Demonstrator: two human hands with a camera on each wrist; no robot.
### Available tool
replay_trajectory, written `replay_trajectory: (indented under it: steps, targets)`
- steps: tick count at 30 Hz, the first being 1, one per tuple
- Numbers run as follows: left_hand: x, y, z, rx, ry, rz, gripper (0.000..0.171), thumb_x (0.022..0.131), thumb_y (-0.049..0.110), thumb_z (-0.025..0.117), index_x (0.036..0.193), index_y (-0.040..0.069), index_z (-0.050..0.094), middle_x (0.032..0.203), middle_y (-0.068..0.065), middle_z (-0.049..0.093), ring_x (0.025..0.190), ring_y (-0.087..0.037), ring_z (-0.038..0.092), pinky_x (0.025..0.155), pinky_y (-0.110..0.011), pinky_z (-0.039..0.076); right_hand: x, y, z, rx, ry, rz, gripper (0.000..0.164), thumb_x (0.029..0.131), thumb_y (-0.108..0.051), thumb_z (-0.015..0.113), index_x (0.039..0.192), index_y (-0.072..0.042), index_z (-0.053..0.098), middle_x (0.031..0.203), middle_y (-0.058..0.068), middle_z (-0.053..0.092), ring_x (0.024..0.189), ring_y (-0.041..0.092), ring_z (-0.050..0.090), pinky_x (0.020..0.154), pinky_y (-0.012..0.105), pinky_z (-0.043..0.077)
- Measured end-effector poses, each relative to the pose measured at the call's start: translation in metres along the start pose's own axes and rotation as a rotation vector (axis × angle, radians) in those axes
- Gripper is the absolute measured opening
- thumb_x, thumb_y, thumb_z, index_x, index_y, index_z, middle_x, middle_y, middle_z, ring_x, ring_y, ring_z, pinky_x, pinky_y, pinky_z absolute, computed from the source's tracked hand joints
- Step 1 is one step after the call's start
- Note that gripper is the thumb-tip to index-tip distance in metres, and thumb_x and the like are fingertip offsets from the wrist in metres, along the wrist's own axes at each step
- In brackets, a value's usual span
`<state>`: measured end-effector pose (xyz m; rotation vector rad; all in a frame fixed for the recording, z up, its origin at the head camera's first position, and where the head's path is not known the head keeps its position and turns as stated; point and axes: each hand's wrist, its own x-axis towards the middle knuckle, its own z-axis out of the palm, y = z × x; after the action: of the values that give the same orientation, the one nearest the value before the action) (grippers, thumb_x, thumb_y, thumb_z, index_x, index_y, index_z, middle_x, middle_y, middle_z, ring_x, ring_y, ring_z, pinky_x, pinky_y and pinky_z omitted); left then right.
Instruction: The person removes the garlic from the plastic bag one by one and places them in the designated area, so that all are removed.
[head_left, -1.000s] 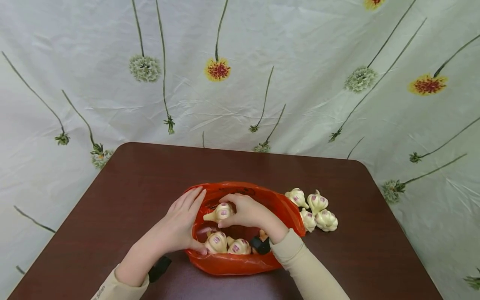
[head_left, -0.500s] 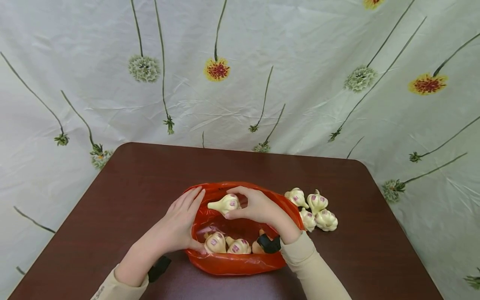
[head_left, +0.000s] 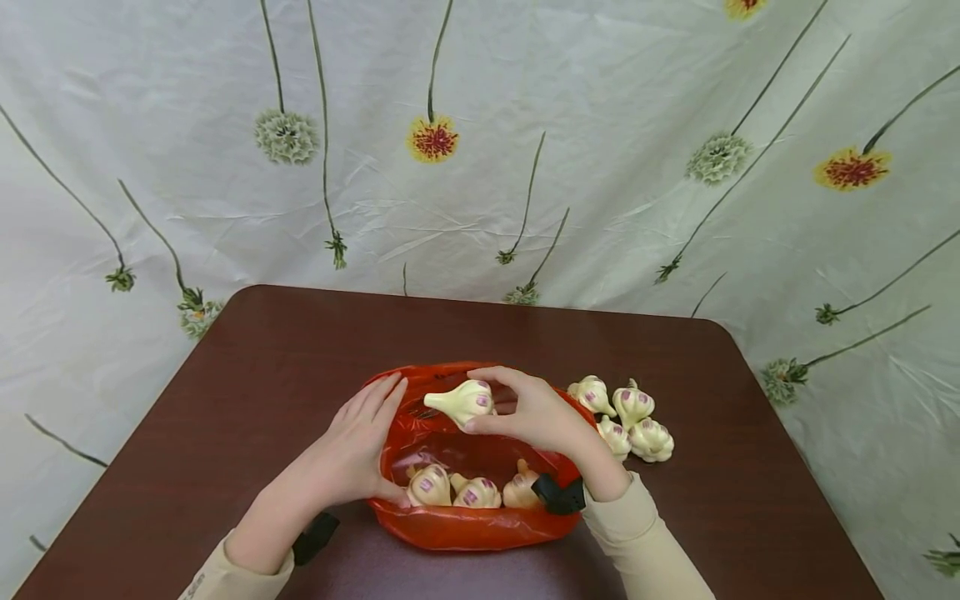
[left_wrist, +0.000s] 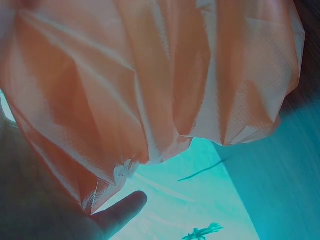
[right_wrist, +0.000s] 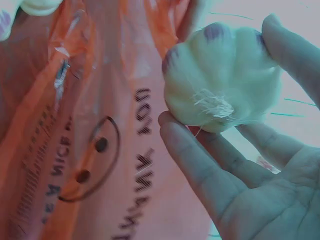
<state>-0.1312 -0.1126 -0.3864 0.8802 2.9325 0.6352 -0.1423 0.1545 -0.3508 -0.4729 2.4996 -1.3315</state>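
Observation:
My right hand (head_left: 542, 414) grips a cream garlic bulb (head_left: 463, 402) with purple patches over the mouth of a red plastic bag (head_left: 480, 529), the bulb's stem pointing left. In the right wrist view, thumb and fingers close around the bulb (right_wrist: 225, 70), its root end toward the camera. At the bag's left rim rests my left hand (head_left: 356, 454), fingers fairly straight and spread, thumb by the near rim. The left wrist view shows the bag's crinkled wall (left_wrist: 150, 80) and one extended finger (left_wrist: 122, 210). Three garlic bulbs (head_left: 477, 492) lie inside along the near wall.
Several more garlic bulbs (head_left: 634, 406) sit together on the dark brown table (head_left: 315, 333), right of the bag. Behind the table hangs a pale cloth (head_left: 480, 192) printed with flowers. Black straps with small boxes (head_left: 558, 494) sit at my wrists.
My right hand has lifted the garlic bulb up and to the right from inside the bag. My left hand stays at the rim.

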Motion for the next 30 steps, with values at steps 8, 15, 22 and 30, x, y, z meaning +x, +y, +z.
replay_trajectory:
  steps: [8,15,22,30]
  targets:
    - [-0.001,0.000,-0.002,0.004,0.001,0.001,0.132,0.050,0.049,0.095,0.151,-0.005,0.028,0.156,-0.025,0.029,0.142,-0.046,0.025,0.110,-0.069,0.028,-0.019,-0.001,-0.023,0.070,0.121,-0.021,0.067,0.081,-0.030,0.082,0.140,-0.021,0.054,0.135,0.004,0.060,0.118,0.025,0.063,0.100,0.040,0.052]
    - [-0.001,0.000,-0.002,0.010,0.001,0.003,0.133,0.051,0.050,0.094,0.151,-0.004,0.027,0.156,-0.025,0.028,0.142,-0.045,0.024,0.110,-0.069,0.027,-0.039,0.006,-0.044,0.092,0.221,-0.003,0.065,0.083,-0.024,0.081,0.141,-0.019,0.052,0.133,0.009,0.058,0.118,0.029,0.062,0.098,0.041,0.053]
    - [-0.001,0.001,-0.002,0.013,0.001,-0.005,0.133,0.050,0.050,0.094,0.151,-0.004,0.028,0.156,-0.025,0.029,0.142,-0.045,0.025,0.111,-0.068,0.027,-0.059,0.020,-0.059,0.068,0.294,0.033,0.060,0.087,-0.019,0.076,0.141,-0.016,0.051,0.130,0.014,0.056,0.116,0.035,0.061,0.086,0.033,0.058]
    - [-0.002,0.001,-0.003,0.017,0.007,0.001,0.132,0.050,0.051,0.094,0.150,-0.005,0.028,0.155,-0.026,0.029,0.141,-0.046,0.026,0.110,-0.069,0.027,-0.086,0.042,-0.073,0.027,0.384,0.118,0.059,0.091,-0.026,0.072,0.144,-0.016,0.048,0.137,0.015,0.053,0.117,0.038,0.061,0.080,0.031,0.059]
